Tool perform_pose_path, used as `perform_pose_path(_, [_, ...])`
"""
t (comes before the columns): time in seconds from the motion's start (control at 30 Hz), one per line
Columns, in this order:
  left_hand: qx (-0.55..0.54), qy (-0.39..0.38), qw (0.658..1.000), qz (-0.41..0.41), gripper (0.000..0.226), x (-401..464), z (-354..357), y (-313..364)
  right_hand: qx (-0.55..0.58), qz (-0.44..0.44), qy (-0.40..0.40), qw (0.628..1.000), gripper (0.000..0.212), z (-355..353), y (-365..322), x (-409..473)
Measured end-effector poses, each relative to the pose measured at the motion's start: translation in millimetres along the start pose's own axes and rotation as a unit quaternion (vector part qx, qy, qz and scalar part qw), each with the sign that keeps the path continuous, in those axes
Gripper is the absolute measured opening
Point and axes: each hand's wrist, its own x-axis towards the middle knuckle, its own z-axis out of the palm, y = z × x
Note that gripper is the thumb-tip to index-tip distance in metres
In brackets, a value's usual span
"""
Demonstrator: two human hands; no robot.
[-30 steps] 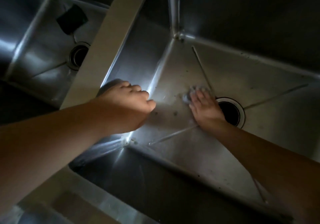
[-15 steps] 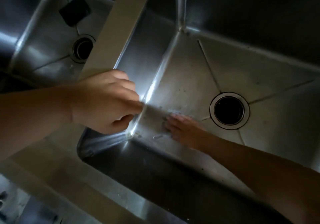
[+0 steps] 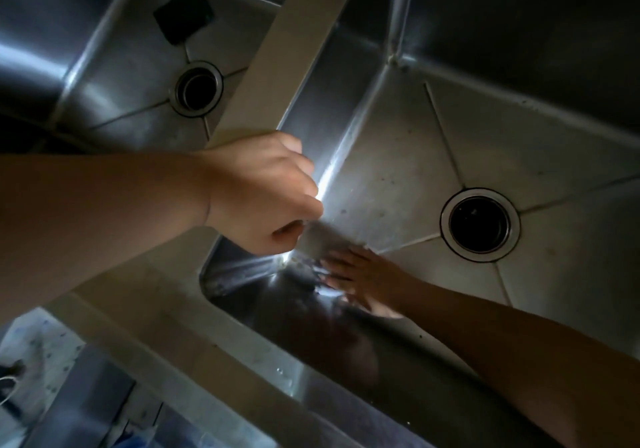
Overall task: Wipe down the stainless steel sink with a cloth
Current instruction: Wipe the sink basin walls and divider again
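Note:
The stainless steel sink (image 3: pixel 485 129) has two basins, and I look into the right one. My right hand (image 3: pixel 360 274) lies flat on the basin floor in its near-left corner, fingers straight, pressing a pale grey cloth (image 3: pixel 313 241) that shows past the fingertips. My left hand (image 3: pixel 256 191) hovers above the pale divider (image 3: pixel 294 49) with its fingers curled. Bright light spreads from under it onto the steel, as from a small light that the hand itself hides.
The right basin's round drain (image 3: pixel 479 227) lies just beyond my right hand. The left basin has its own drain (image 3: pixel 197 89) and a dark square object (image 3: pixel 183 14) at its far side. A pale counter rim (image 3: pixel 156 326) runs along the front.
My right hand has slid the cloth from beside the drain toward me into the near-left corner. My left hand has kept above the divider, its light following.

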Motion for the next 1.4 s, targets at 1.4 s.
perform_pose_path(1.4, [0.007, 0.013, 1.0, -0.017, 0.018, 1, -2, 0, 0.026, 0.267, 0.016, 0.963, 0.047, 2, 4, -42])
